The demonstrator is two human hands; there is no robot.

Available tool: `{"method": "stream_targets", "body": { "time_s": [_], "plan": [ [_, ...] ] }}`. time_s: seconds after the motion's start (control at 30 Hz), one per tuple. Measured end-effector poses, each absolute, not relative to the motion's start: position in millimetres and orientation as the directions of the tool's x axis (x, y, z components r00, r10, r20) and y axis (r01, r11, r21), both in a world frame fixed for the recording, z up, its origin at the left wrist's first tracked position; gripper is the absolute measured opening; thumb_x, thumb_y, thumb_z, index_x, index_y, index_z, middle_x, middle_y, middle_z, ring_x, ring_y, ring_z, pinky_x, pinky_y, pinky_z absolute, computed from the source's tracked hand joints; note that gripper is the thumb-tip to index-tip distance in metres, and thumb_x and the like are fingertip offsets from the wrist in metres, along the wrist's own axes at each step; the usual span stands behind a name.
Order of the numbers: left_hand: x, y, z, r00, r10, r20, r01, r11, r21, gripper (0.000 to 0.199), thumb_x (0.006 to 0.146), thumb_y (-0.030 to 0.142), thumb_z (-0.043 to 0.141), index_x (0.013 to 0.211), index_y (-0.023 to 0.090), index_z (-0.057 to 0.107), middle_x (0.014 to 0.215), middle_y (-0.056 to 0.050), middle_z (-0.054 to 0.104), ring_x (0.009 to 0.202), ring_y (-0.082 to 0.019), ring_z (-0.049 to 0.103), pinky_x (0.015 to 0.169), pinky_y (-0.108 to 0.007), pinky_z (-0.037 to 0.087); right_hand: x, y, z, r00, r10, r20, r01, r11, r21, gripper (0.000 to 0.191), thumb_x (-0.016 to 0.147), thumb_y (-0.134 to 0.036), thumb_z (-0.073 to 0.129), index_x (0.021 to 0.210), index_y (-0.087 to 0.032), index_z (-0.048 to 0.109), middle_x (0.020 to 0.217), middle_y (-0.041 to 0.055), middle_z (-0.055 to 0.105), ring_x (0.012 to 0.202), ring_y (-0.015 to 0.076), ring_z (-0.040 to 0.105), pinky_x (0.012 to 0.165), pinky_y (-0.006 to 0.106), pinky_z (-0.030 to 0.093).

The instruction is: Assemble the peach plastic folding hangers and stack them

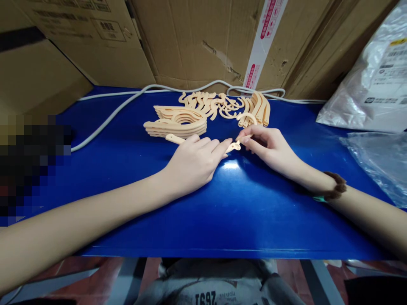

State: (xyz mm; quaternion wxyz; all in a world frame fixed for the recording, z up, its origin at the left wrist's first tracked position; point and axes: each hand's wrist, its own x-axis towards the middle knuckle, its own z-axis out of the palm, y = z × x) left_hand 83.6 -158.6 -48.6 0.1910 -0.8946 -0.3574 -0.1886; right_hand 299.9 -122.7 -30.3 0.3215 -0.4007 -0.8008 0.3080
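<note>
Near the middle of the blue table, my left hand (199, 163) is closed over a cream plastic hanger arm (173, 138), whose flat end sticks out on the left and whose holed end shows on the right. My right hand (270, 146) pinches a cream hanger hook (249, 116), with the curve pointing up and away. The hook's lower end meets or nearly meets the holed end of the arm; exact contact is hard to make out. Just beyond my hands lie a stack of hanger arms (178, 127), a loose pile of hooks (205, 103) and a bundle of curved arms (259, 111).
A white cable (110, 120) runs along the back of the blue table (241, 224). Cardboard boxes (197, 25) stand behind it. On the right are a white plastic parcel bag (362, 93) and a clear plastic bag (381, 156). The table's front edge is close to my body.
</note>
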Motion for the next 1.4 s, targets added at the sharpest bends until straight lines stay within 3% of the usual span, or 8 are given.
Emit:
{"method": "stream_targets", "body": {
  "time_s": [0.4, 0.67, 0.8, 0.93, 1.03, 1.13, 1.27, 1.4],
  "plan": [
    [84, -159, -48, 0.676, 0.577, 0.457, 0.709, -0.677, -0.194, 0.033, 0.101, 0.022, 0.043, 0.124, 0.008, 0.061, 0.092, -0.008, 0.071, 0.078, -0.023, 0.064, 0.067, -0.036, 0.037, 298, -125, -31, -0.478, 0.849, 0.226, 0.429, 0.45, -0.783, 0.021, 0.091, -0.034, 0.056, 0.09, -0.015, 0.065, 0.075, 0.002, 0.062, 0.062, 0.0127, 0.054, 0.059, 0.029, 0.042],
    [86, -165, -43, 0.632, 0.664, 0.401, 0.746, -0.662, -0.08, 0.031, 0.103, 0.025, 0.038, 0.122, 0.012, 0.058, 0.102, -0.007, 0.07, 0.087, -0.024, 0.066, 0.07, -0.036, 0.041, 298, -129, -32, -0.493, 0.815, 0.305, 0.44, 0.536, -0.72, 0.02, 0.093, -0.032, 0.056, 0.09, -0.015, 0.067, 0.08, 0.0024, 0.065, 0.068, 0.0127, 0.055, 0.063, 0.027, 0.043],
    [88, -173, -37, 0.571, 0.755, 0.324, 0.776, -0.625, 0.089, 0.027, 0.101, 0.021, 0.039, 0.123, 0.015, 0.054, 0.111, -0.006, 0.068, 0.095, -0.023, 0.067, 0.067, -0.032, 0.043, 297, -133, -30, -0.534, 0.757, 0.377, 0.464, 0.635, -0.617, 0.02, 0.094, -0.031, 0.056, 0.094, -0.015, 0.067, 0.08, 0.0017, 0.064, 0.068, 0.0115, 0.053, 0.063, 0.026, 0.042],
    [87, -177, -29, 0.514, 0.835, 0.195, 0.779, -0.55, 0.301, 0.021, 0.099, 0.024, 0.042, 0.117, 0.02, 0.053, 0.112, -0.003, 0.068, 0.086, -0.024, 0.069, 0.06, -0.03, 0.041, 297, -135, -28, -0.587, 0.705, 0.398, 0.464, 0.695, -0.548, 0.017, 0.096, -0.03, 0.054, 0.095, -0.016, 0.065, 0.079, 0.0009, 0.064, 0.067, 0.0107, 0.053, 0.062, 0.024, 0.042],
    [84, -169, -26, 0.536, 0.841, 0.072, 0.655, -0.468, 0.593, 0.017, 0.097, 0.027, 0.046, 0.112, 0.021, 0.052, 0.101, -0.003, 0.07, 0.071, -0.018, 0.066, 0.061, -0.028, 0.044, 296, -138, -28, -0.601, 0.697, 0.392, 0.468, 0.704, -0.535, 0.016, 0.096, -0.031, 0.053, 0.094, -0.018, 0.062, 0.08, 0.0004, 0.064, 0.068, 0.0109, 0.055, 0.062, 0.025, 0.042],
    [81, -154, -26, 0.637, 0.764, -0.105, 0.367, -0.18, 0.913, 0.017, 0.095, 0.025, 0.05, 0.11, 0.019, 0.047, 0.093, -0.002, 0.07, 0.055, -0.011, 0.062, 0.05, -0.022, 0.044, 295, -138, -28, -0.553, 0.743, 0.378, 0.448, 0.647, -0.617, 0.014, 0.095, -0.035, 0.056, 0.1, -0.022, 0.056, 0.073, -0.0027, 0.06, 0.064, 0.0119, 0.054, 0.06, 0.027, 0.042],
    [77, -141, -27, 0.691, 0.691, -0.214, 0.158, 0.144, 0.977, 0.024, 0.089, 0.02, 0.058, 0.11, 0.018, 0.046, 0.094, -0.004, 0.069, 0.055, -0.009, 0.062, 0.047, -0.019, 0.047, 306, -119, -21, -0.199, 0.869, 0.454, 0.327, 0.495, -0.805, 0.019, 0.093, -0.04, 0.058, 0.1, -0.027, 0.045, 0.062, -0.0068, 0.05, 0.053, 0.0127, 0.048, 0.054, 0.029, 0.042],
    [77, -140, -24, 0.695, 0.663, -0.278, 0.11, 0.284, 0.953, 0.024, 0.087, 0.014, 0.062, 0.108, 0.015, 0.051, 0.089, -0.003, 0.068, 0.063, -0.009, 0.064, 0.055, -0.02, 0.053, 338, -79, -16, -0.009, 0.918, 0.397, 0.475, 0.353, -0.806, 0.016, 0.088, -0.032, 0.061, 0.089, -0.027, 0.046, 0.061, -0.0039, 0.052, 0.053, 0.0142, 0.05, 0.054, 0.032, 0.043]
  ]
}}
